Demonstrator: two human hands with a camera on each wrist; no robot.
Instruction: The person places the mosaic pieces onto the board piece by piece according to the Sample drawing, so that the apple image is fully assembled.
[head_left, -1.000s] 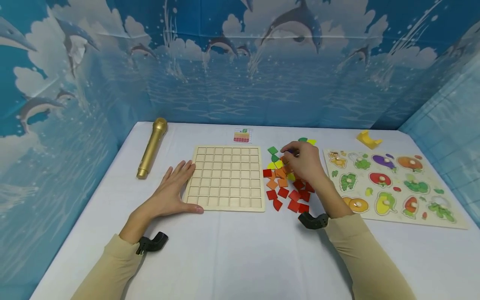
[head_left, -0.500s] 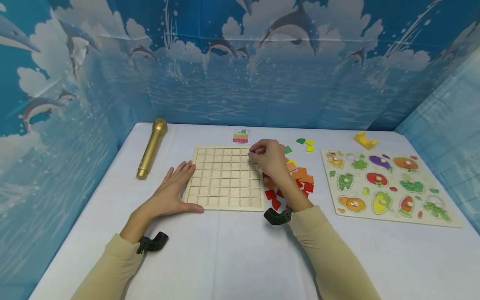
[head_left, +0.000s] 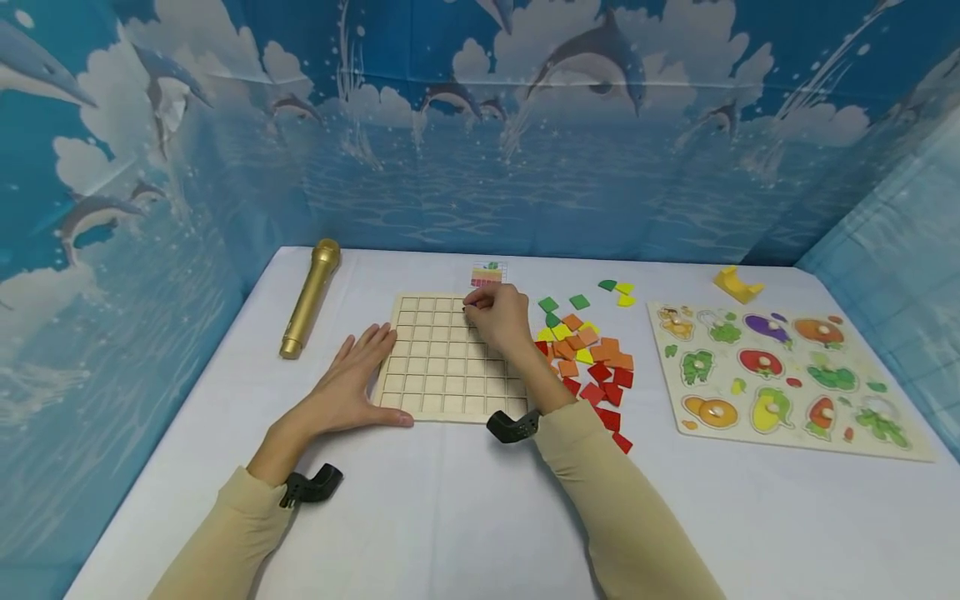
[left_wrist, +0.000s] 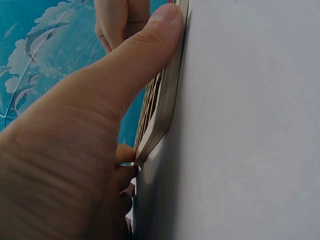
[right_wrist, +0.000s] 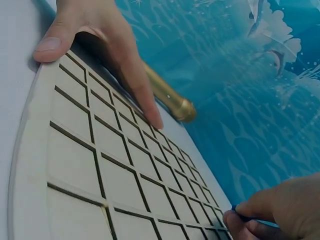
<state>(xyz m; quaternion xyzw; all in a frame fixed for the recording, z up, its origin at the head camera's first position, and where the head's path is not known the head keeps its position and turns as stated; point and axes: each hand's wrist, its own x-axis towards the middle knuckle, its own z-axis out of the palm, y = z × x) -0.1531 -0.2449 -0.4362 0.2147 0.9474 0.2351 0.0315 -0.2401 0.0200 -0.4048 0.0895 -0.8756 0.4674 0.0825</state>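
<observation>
A pale wooden board (head_left: pixel 423 367) with a grid of square recesses lies on the white table. My left hand (head_left: pixel 347 385) rests along its left side, fingers spread on the edge and thumb at the near edge. Over the board's far rows, my right hand (head_left: pixel 504 323) pinches a small dark blue piece (right_wrist: pixel 242 216) between thumb and fingers. Its shape is mostly hidden by the fingertips. To the right of the board lie loose coloured tiles: red tiles (head_left: pixel 612 393), orange tiles (head_left: pixel 587 337), yellow tiles (head_left: pixel 562 332) and green tiles (head_left: pixel 547 304).
Behind the board is a small picture card (head_left: pixel 489 272). A gold microphone (head_left: pixel 311 300) lies at the left. On the right are a vegetable peg puzzle (head_left: pixel 723 362) and a yellow curved block (head_left: pixel 738 284). A dolphin-print curtain (head_left: pixel 480 167) hangs behind the table.
My right hand has moved left from the tile pile to over the board's far rows, carrying the dark blue piece. The left hand stays on the board's edge.
</observation>
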